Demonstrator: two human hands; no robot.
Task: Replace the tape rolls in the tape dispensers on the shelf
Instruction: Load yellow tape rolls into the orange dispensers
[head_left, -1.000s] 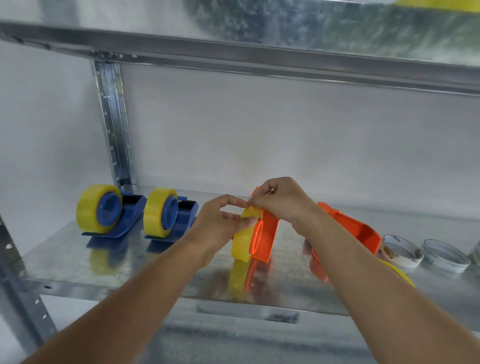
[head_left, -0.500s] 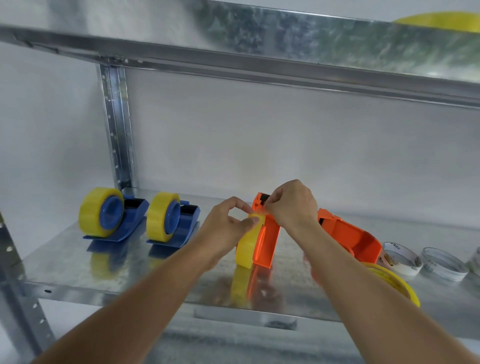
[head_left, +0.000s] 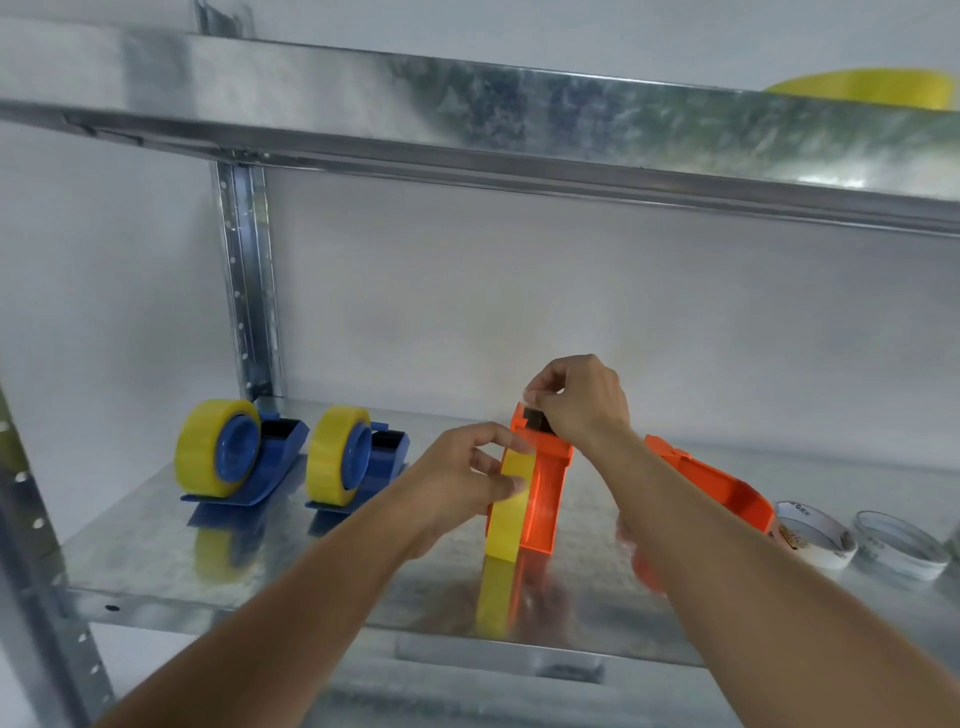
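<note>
Right hand (head_left: 576, 400) risen to dispenser (head_left: 545, 483) tip pinching tape end, left hand (head_left: 462, 480) gripping yellow roll (head_left: 511, 514)

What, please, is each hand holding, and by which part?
The left hand grips the yellow tape roll by its rim; the right hand pinches the tape's free end at the orange dispenser's cutter.

A galvanized metal shelf (head_left: 156, 561) stands against a plain white wall (head_left: 571, 312). A perforated upright post (head_left: 247, 291) rises at the back left. An upper shelf (head_left: 467, 119) spans overhead, softly lit.
</note>
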